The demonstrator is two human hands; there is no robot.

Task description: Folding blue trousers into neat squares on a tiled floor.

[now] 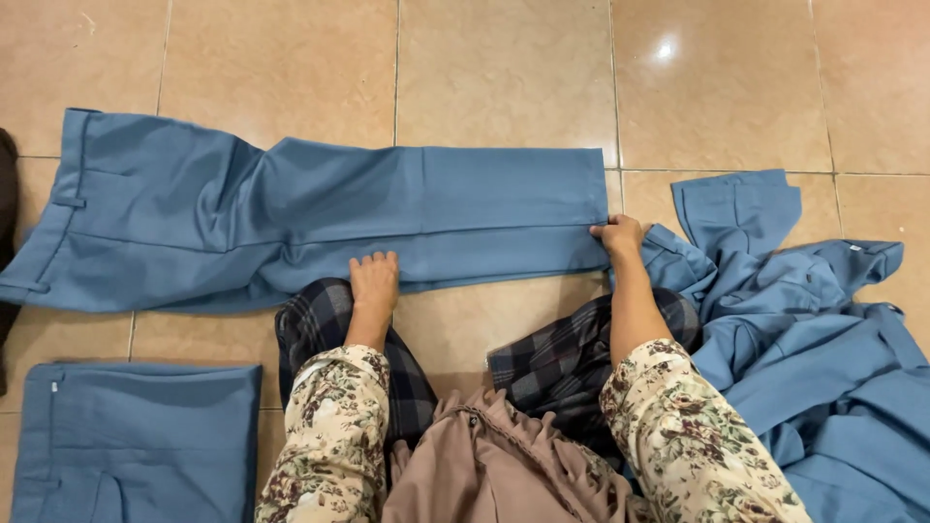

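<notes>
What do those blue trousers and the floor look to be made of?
Trousers: woven cloth, probably a smooth suiting blend; matte, with soft creases and sewn belt loops. Floor: glazed ceramic tile, seemingly; beige and glossy, with grout lines and a bright lamp reflection.

The folded blue trousers [136, 441] ran off the bottom edge, the heap of blue garments [823, 358] off the right, and a dark cloth [6, 194] barely showed at the left.

Lying on the tiled floor are one flat blue cloth trousers [320, 218], one folded blue garment [136, 441], and one heap of crumpled blue clothes [814, 358]
</notes>
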